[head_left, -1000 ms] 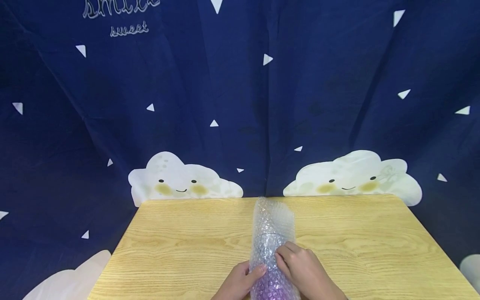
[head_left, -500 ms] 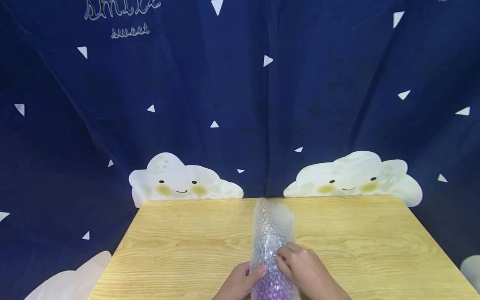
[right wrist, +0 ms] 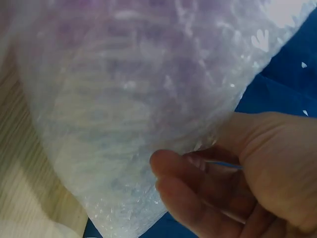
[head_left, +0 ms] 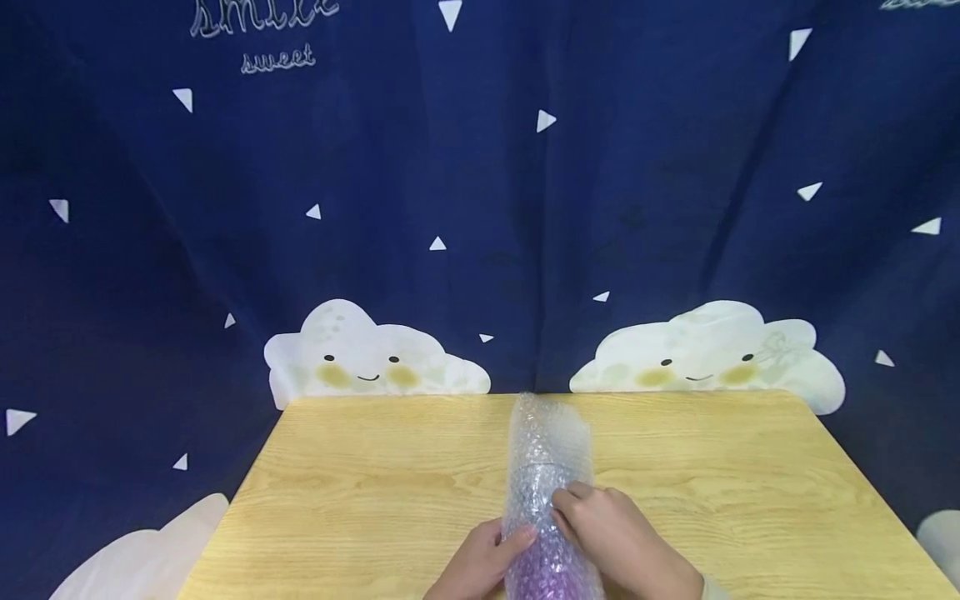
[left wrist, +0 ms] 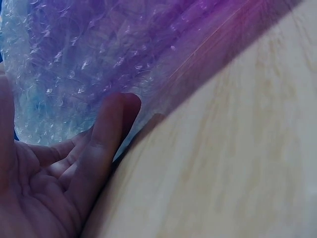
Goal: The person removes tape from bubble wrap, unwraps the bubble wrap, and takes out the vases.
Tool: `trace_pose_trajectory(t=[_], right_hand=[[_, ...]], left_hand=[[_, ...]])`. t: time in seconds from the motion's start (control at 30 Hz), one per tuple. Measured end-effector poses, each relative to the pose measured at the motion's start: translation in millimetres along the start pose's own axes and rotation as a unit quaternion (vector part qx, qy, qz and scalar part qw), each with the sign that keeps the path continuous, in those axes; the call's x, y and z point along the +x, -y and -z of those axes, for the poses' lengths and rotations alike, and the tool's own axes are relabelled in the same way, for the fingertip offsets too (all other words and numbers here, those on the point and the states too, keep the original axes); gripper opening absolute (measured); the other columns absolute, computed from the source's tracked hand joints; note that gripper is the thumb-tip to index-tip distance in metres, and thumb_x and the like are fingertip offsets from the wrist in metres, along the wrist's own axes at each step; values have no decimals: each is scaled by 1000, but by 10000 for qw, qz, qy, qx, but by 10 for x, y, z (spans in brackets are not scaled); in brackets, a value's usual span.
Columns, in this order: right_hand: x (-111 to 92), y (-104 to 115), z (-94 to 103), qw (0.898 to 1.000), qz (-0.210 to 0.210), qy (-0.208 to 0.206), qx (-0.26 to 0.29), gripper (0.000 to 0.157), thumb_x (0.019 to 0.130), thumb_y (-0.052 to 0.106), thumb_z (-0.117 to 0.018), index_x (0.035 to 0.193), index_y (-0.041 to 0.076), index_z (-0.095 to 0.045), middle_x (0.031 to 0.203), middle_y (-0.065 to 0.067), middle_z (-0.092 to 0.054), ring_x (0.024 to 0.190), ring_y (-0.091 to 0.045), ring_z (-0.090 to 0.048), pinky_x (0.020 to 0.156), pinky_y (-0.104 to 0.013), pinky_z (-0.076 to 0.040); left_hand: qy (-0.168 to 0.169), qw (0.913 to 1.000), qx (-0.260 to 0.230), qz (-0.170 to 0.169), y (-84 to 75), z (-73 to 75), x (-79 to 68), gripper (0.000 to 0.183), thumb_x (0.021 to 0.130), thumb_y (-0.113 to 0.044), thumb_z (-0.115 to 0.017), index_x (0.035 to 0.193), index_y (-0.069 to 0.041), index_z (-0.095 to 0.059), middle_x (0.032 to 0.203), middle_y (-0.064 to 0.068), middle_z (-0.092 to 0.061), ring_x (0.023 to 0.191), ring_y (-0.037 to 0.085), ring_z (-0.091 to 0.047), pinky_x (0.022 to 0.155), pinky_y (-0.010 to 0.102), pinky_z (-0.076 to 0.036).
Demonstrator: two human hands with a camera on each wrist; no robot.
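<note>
A long roll of clear bubble wrap (head_left: 547,525) encloses something bluish above and purple toward its near end; the inner thing's kind is hidden by the wrap. My left hand (head_left: 483,560) grips the roll from the left, thumb on top. In the left wrist view, that hand's fingers (left wrist: 106,129) curl along the underside, close to the table. My right hand (head_left: 611,533) bends over the right side and pinches the wrap near the middle of the roll. The right wrist view has its fingertips (right wrist: 171,168) against the wrap's surface.
The roll lies over a light wood-grain table (head_left: 375,483), its far end close to the back edge. Behind hangs a dark blue cloth (head_left: 420,167) printed with white triangles and smiling clouds (head_left: 375,367).
The head view has shifted slightly, so the backdrop sits a little farther right. Both hands keep almost the same hold on the bubble wrap.
</note>
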State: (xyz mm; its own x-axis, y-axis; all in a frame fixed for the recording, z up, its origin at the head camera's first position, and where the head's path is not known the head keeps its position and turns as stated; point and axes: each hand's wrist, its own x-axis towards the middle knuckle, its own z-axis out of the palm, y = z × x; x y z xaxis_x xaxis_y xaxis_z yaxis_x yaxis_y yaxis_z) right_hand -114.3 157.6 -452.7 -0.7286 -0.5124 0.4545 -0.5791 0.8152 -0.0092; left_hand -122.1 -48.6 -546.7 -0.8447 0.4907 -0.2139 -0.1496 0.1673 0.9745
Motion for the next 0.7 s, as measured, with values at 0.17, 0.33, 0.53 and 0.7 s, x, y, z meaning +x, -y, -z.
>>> trace_pose_trajectory(t=[0.17, 0.33, 0.53, 0.7], right_hand=[[13, 4, 8, 9991, 265, 150, -293, 11, 79, 15, -76, 84, 12, -67, 74, 3, -67, 54, -9, -60, 48, -18, -53], [21, 19, 15, 9958, 614, 332, -594, 14, 77, 11, -75, 90, 7, -69, 81, -3, -71, 58, -10, -64, 49, -17, -55], [38, 37, 20, 9928, 830, 471, -720, 17, 77, 13, -75, 92, 5, -70, 82, -6, -72, 61, -11, -66, 50, -17, -55], [22, 57, 11, 9906, 943, 388, -912, 16, 75, 12, -76, 87, 5, -68, 76, -3, -69, 57, -9, -61, 46, -17, -53]], left_hand=[[-42, 9999, 142, -34, 1, 7, 17, 44, 98, -51, -48, 126, -21, -61, 105, -2, -74, 90, 11, -72, 76, 23, -61], [-20, 9998, 196, -97, 5, 9, 20, 46, 99, -52, -46, 129, -19, -59, 107, -1, -74, 89, 10, -72, 75, 23, -61], [-21, 9997, 186, -169, -9, -1, 4, 46, 99, -50, -46, 127, -17, -60, 106, 0, -74, 88, 9, -72, 74, 21, -61], [-32, 9992, 303, -269, -25, -5, -15, 42, 100, -49, -46, 123, -17, -62, 99, 0, -75, 83, 8, -72, 71, 20, -60]])
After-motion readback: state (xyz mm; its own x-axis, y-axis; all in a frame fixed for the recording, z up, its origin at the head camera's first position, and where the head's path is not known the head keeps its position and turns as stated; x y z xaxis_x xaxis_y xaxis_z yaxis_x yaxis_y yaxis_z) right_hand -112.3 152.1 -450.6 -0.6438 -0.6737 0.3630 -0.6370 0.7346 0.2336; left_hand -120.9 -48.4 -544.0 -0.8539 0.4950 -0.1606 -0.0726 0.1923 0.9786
